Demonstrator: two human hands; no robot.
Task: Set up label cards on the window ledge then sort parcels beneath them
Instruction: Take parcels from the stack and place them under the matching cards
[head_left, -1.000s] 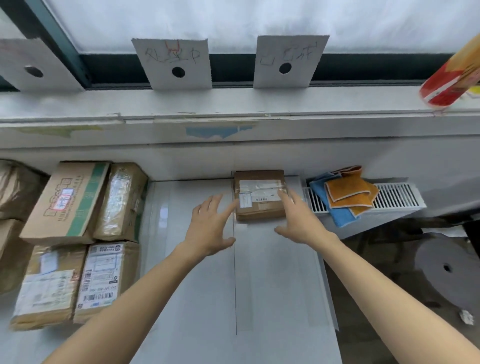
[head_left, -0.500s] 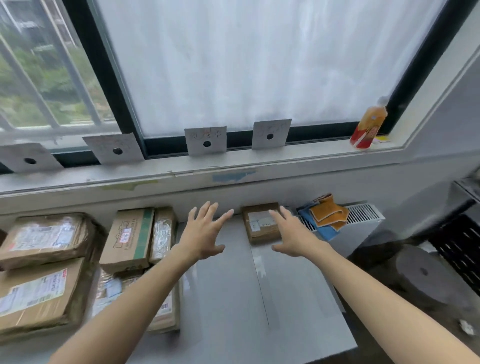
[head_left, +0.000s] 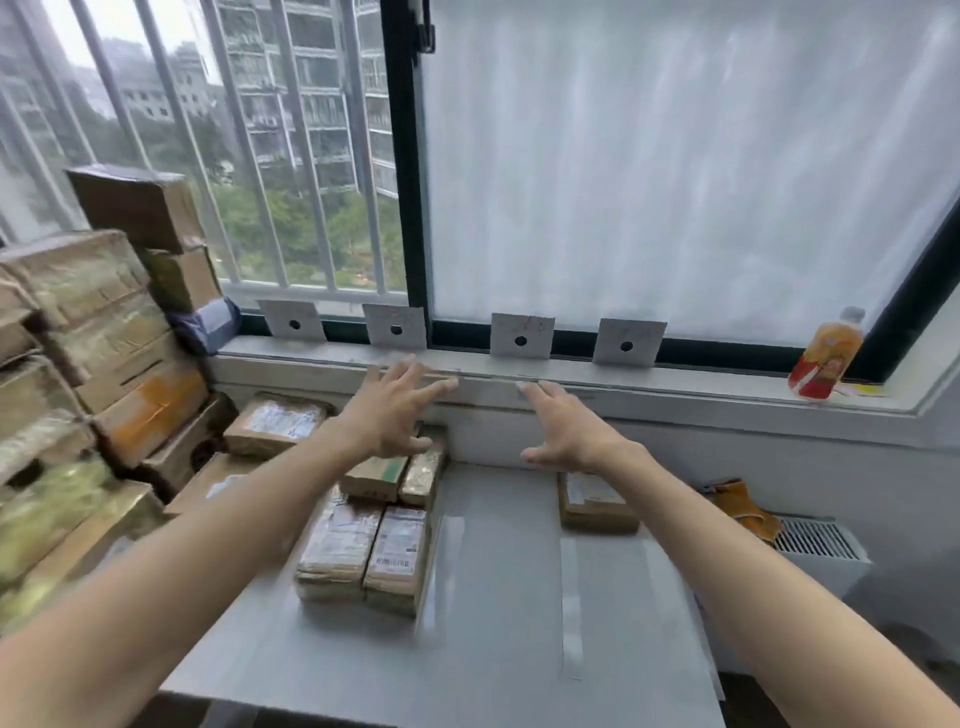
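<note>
Several white label cards (head_left: 521, 335), each with a black hole, lean against the window on the ledge (head_left: 675, 375). A small brown parcel (head_left: 595, 503) lies alone on the grey table (head_left: 519, 623) below the right-hand cards. A cluster of taped parcels (head_left: 363, 551) lies further left on the table. My left hand (head_left: 387, 415) and my right hand (head_left: 563, 431) hover in the air in front of the ledge, fingers spread, holding nothing. My right wrist covers the far end of the lone parcel.
A tall stack of cardboard boxes (head_left: 88, 332) fills the left side. An orange drink bottle (head_left: 826, 353) stands at the ledge's right end. Orange and blue cloths (head_left: 743, 506) lie on a white vent unit (head_left: 815, 540) to the table's right.
Both hands have come off the small brown parcel, which stays on the table, and now hover higher. The view has lifted and pulled back, showing the whole window and the box stack.
</note>
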